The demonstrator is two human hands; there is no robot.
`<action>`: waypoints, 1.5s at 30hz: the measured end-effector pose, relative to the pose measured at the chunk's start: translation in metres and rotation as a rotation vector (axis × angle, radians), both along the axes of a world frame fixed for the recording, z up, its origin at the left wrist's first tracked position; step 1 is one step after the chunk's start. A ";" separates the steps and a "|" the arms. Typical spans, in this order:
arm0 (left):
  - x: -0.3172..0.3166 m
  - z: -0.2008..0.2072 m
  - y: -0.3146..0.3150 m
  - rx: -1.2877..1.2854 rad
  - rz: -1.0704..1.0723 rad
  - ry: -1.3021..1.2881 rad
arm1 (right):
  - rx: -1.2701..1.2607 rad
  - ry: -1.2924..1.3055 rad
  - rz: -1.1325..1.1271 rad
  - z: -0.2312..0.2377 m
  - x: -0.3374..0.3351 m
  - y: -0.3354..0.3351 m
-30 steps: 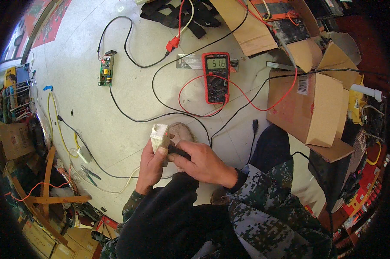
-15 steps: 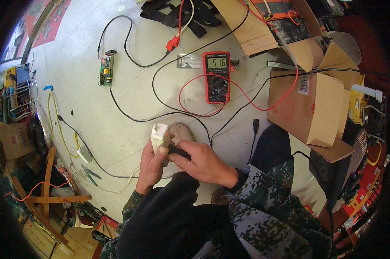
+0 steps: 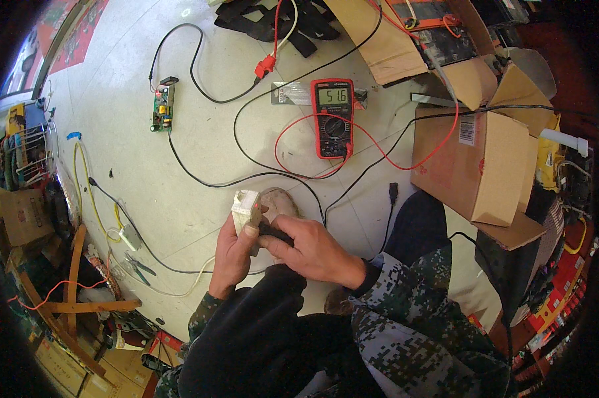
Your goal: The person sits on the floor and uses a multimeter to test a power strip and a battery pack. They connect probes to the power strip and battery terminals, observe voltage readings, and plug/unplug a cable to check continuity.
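My left hand (image 3: 230, 255) is closed around a white block-shaped power socket (image 3: 246, 207), seen mostly from its end. Pressed close to the socket's side, my right hand (image 3: 312, 249) grips a dark plug (image 3: 273, 232), largely hidden by the fingers. I cannot tell whether its pins are inside the socket. Beyond my hands, a red and black multimeter (image 3: 334, 136) lies face up with its display lit. A bare green circuit board (image 3: 162, 109) rests on the floor to the left, with black cords at both ends.
Black cords and a red test lead (image 3: 299, 119) loop over the pale floor (image 3: 200, 152). Open cardboard boxes (image 3: 452, 162) stand at the right. Pliers (image 3: 140, 268) and a white adapter (image 3: 129, 237) lie at the left, near a wooden frame (image 3: 90, 306). A shoe (image 3: 279, 201) shows behind the socket.
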State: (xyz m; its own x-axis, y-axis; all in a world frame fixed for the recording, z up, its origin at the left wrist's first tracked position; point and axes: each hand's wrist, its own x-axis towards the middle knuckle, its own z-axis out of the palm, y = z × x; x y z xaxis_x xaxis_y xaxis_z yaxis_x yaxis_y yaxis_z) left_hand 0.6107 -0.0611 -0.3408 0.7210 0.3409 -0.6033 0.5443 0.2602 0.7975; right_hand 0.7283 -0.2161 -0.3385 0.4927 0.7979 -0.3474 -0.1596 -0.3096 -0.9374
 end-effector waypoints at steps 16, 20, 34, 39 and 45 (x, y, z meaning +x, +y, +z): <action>0.002 0.001 0.000 -0.044 0.011 -0.025 | -0.004 -0.009 -0.001 -0.002 -0.001 0.000; 0.001 0.003 0.001 -0.029 -0.004 0.026 | -0.021 -0.039 0.003 -0.002 -0.001 0.000; 0.000 -0.001 0.001 -0.050 0.020 -0.014 | -0.019 -0.035 -0.007 -0.002 -0.002 0.000; 0.002 0.002 0.000 -0.003 0.002 0.037 | -0.018 -0.049 -0.003 -0.002 -0.001 0.000; 0.004 0.004 0.001 -0.002 -0.013 0.022 | -0.017 -0.008 -0.004 -0.003 -0.002 0.000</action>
